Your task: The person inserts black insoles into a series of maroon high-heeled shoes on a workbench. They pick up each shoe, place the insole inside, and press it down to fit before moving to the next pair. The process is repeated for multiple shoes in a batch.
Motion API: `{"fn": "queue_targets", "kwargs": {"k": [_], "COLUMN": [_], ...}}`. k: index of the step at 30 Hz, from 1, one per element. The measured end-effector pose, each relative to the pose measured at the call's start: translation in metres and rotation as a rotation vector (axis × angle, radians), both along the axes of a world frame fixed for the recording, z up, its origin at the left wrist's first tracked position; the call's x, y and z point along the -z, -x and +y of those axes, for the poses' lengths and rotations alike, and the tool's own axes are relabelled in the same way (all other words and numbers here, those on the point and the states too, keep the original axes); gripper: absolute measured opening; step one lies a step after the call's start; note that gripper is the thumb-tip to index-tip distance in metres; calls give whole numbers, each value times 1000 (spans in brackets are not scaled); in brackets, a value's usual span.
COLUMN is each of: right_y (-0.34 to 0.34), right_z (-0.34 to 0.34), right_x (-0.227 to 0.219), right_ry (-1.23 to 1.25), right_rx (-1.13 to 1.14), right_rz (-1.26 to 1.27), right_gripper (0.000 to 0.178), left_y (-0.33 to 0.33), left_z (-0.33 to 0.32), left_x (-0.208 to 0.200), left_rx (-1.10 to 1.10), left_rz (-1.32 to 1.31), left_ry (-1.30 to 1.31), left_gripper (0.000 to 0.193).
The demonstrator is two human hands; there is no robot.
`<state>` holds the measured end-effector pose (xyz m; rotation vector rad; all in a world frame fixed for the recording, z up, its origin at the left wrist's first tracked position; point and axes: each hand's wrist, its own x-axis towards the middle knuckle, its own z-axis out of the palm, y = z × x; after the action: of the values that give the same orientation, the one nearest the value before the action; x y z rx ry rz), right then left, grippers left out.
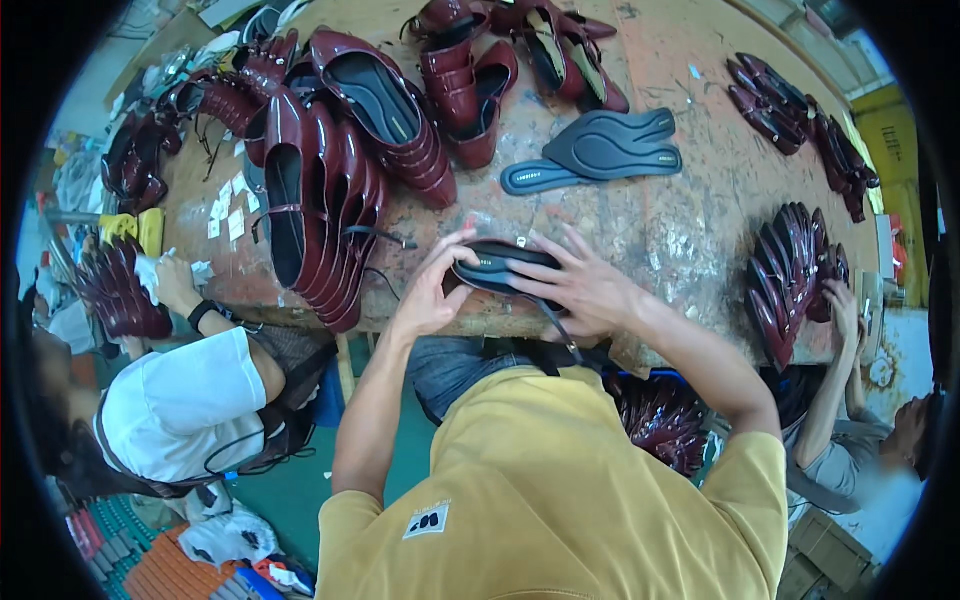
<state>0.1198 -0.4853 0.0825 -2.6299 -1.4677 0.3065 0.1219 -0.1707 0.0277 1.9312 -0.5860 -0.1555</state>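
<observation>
At the near edge of the bench, a dark shoe (490,266) with a black insole lies between my hands. My left hand (432,295) grips its left end, thumb on the near side and fingers over the rim. Across the shoe's right part, my right hand (590,285) stretches its fingers apart, some reaching over the opening. A thin dark strap (557,325) with a small buckle hangs below that hand. The shoe's right end is covered by my right hand. Just beyond, a few loose black insoles (610,150) lie overlapping.
Glossy burgundy shoes (320,200) are nested in rows to the left, with more shoes (560,55) at the back. Another stack (785,275) stands at the right. Co-workers sit on both sides: one in a white sleeve (190,385), another with a raised hand (843,308).
</observation>
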Motion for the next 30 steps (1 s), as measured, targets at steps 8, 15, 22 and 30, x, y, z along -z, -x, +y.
{"fn": "queue_targets", "kwargs": {"k": [8, 15, 22, 30], "right_y": [10, -62, -141, -55], "right_z": [76, -67, -116, -128], "right_x": [14, -6, 3, 10], "right_ry": [-81, -731, -68, -198], "right_rx": [257, 569, 740, 510], "right_rz": [58, 300, -200, -397], "right_gripper": [84, 44, 46, 39], "left_y": [-8, 9, -1, 16], "left_z": [4, 10, 103, 73], "left_x": [-1, -63, -135, -134], "left_rx": [61, -155, -961, -856], "left_rz": [31, -427, -666, -173], "left_ry": [-38, -206, -559, -943], "left_gripper": [50, 38, 18, 45]}}
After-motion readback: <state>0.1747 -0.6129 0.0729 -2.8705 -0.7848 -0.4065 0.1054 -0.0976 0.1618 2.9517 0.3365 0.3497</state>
